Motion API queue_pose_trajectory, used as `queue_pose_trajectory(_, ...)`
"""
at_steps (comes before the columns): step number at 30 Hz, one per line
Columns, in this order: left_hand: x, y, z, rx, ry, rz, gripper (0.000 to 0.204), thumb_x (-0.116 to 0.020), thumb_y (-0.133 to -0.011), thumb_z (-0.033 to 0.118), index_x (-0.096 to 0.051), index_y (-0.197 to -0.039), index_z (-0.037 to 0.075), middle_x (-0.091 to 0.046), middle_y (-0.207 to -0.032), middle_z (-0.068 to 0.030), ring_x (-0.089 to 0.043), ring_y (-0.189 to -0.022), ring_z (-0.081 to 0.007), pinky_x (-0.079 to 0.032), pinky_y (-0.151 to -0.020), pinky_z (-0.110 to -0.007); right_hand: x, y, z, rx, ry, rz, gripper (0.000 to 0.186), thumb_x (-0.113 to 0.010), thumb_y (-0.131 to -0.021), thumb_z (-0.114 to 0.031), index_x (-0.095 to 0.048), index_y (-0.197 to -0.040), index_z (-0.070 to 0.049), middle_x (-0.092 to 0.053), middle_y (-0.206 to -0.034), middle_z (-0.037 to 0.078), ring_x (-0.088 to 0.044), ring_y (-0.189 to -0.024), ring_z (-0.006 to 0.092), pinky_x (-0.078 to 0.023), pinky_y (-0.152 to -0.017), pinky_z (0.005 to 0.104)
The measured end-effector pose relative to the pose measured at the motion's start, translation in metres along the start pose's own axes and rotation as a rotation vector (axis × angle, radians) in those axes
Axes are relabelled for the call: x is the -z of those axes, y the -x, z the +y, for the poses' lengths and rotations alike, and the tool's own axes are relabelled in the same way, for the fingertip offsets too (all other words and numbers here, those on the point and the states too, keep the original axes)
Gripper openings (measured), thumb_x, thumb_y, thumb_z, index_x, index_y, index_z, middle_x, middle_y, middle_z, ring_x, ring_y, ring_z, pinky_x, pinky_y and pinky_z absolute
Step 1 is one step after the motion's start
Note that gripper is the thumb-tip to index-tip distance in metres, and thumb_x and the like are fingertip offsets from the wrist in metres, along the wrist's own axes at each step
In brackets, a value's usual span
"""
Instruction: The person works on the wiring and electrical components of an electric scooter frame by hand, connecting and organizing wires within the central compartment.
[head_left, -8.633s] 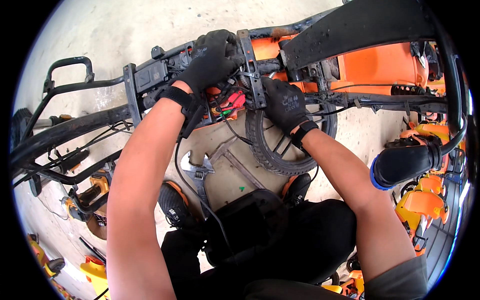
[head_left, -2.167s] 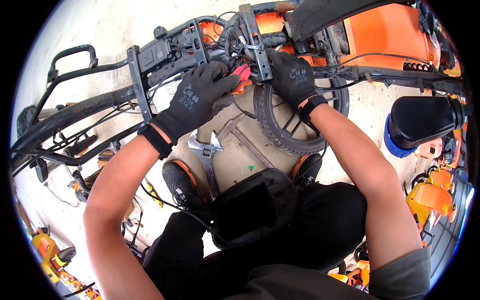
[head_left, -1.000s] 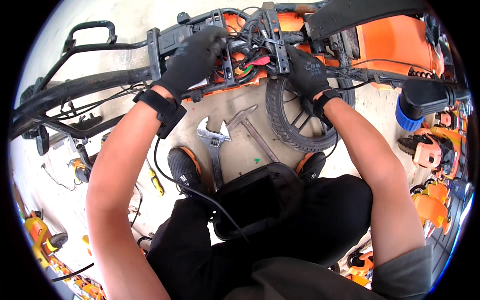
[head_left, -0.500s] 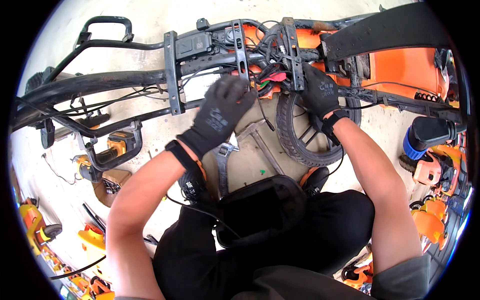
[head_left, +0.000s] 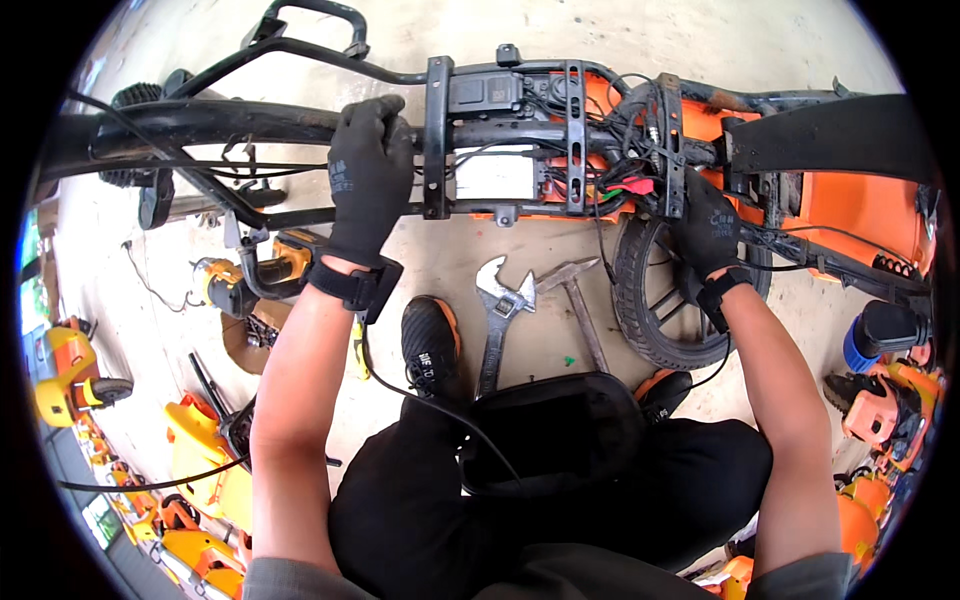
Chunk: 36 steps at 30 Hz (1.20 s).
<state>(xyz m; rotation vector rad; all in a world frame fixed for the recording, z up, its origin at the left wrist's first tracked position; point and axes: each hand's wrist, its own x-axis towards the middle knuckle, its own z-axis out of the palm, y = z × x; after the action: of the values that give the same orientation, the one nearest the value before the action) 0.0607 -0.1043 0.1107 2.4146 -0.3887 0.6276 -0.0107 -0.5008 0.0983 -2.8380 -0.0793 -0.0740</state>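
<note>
A black tubular vehicle frame [head_left: 250,122] lies across the far side of my view. My left hand [head_left: 368,175], in a dark glove, is closed over its upper tube, just left of a flat metal crossbar [head_left: 437,140]. Thin black cables [head_left: 285,172] run along the tube and pass under that hand. My right hand [head_left: 708,228], also gloved, rests at the near rail beside another crossbar [head_left: 671,140], its fingers largely hidden by the frame. Close to it are a bundle of black wires [head_left: 640,120] and a red connector [head_left: 632,186]. A white box [head_left: 497,176] sits inside the frame.
An adjustable wrench [head_left: 497,320] and a hammer [head_left: 585,315] lie on the floor near my feet, beside a black open case [head_left: 560,430]. A spoked wheel [head_left: 640,320] stands beneath the frame. A yellow power tool [head_left: 225,285] is at left, orange parts [head_left: 875,415] at right.
My left hand has moved left, from the wires in the middle of the frame to the tube beyond the crossbar. My right hand stays at the near rail. The view has shifted left.
</note>
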Motion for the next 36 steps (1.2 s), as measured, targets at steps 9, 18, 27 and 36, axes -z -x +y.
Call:
queue_pose_trajectory(9,-0.039,0.069,0.028,0.222,0.017,-0.300,0.031,-0.072,-0.086,0.012,-0.058,-0.113,0.006,-0.062,-0.114,-0.0192,-0.067,-0.093,-0.0412,-0.055,-0.076,-0.049,-0.003,-0.003,-0.002,0.065,-0.016,-0.026,0.041,-0.074,-0.087,-0.037,-0.067,-0.118,-0.011,-0.071,-0.103,0.017,-0.068,-0.096,0.0375,-0.054,-0.081,0.0467)
queue_pose_trajectory(18,-0.048,0.071,0.039,0.136,-0.176,-0.375,0.038,-0.064,-0.084,0.008,-0.052,-0.118,0.003,-0.060,-0.116,-0.0209,-0.068,-0.094,-0.0398,-0.056,-0.073,-0.049,-0.001,0.003,-0.007,-0.004,0.088,-0.034,0.044,-0.072,-0.090,-0.039,-0.065,-0.119,-0.008,-0.071,-0.104,0.020,-0.068,-0.098,0.0388,-0.054,-0.082,0.0466)
queue_pose_trajectory(27,-0.058,0.052,0.022,0.159,0.004,-0.325,0.014,-0.058,-0.088,0.006,-0.053,-0.102,0.004,-0.063,-0.092,-0.0202,-0.068,-0.078,-0.0404,-0.053,-0.063,-0.049,-0.026,0.006,0.040,0.036,0.189,0.020,0.055,-0.074,-0.083,-0.026,-0.059,-0.131,-0.005,-0.069,-0.114,0.022,-0.066,-0.106,0.0398,-0.053,-0.089,0.0469)
queue_pose_trajectory(36,-0.032,0.041,0.089,0.372,0.664,-0.506,0.026,-0.063,-0.097,0.022,-0.054,-0.085,0.000,-0.058,-0.071,-0.0152,-0.059,-0.066,-0.0271,-0.048,-0.064,-0.042,-0.012,0.003,0.017,-0.055,0.087,-0.100,0.057,-0.077,-0.081,-0.026,-0.060,-0.131,-0.005,-0.069,-0.114,0.021,-0.067,-0.106,0.0390,-0.053,-0.088,0.0471)
